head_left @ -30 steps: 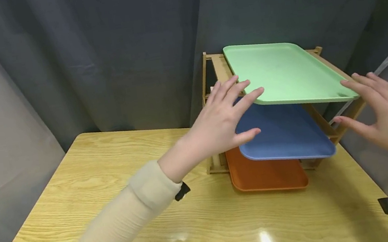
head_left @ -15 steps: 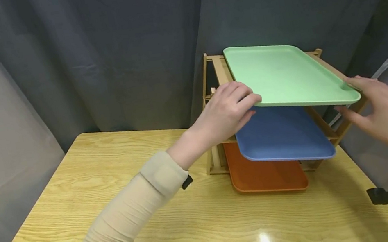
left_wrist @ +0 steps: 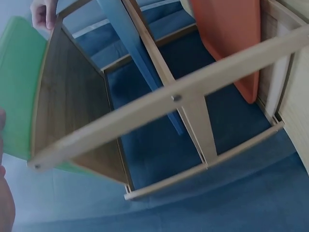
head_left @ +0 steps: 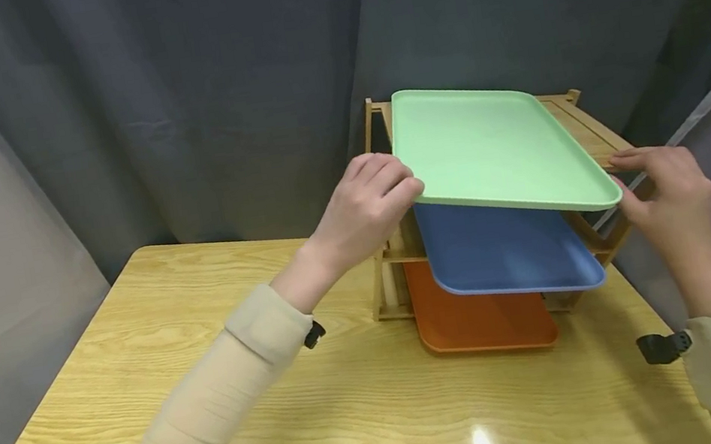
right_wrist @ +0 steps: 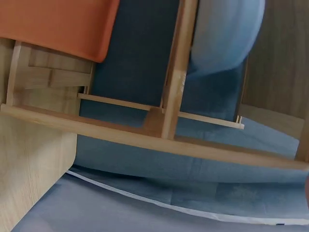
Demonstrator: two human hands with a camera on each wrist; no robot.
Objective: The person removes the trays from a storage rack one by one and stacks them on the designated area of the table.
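You are at a yellow wooden table (head_left: 366, 395) with grey curtains (head_left: 187, 94) hanging behind it. At its far right stands a three-tier wooden rack (head_left: 395, 262). On the rack's top tier sits the green tray (head_left: 489, 150), pulled out toward you and overhanging the front; the blue tray (head_left: 502, 247) lies on the middle tier and the orange tray (head_left: 479, 322) on the lowest, its front edge out over the table. Your left hand (head_left: 370, 208) grips the green tray's near left corner with curled fingers. Your right hand (head_left: 662, 198) pinches its near right corner, thumb and fingers on the rim. None of the trays or the rack shows any brand, label or writing.
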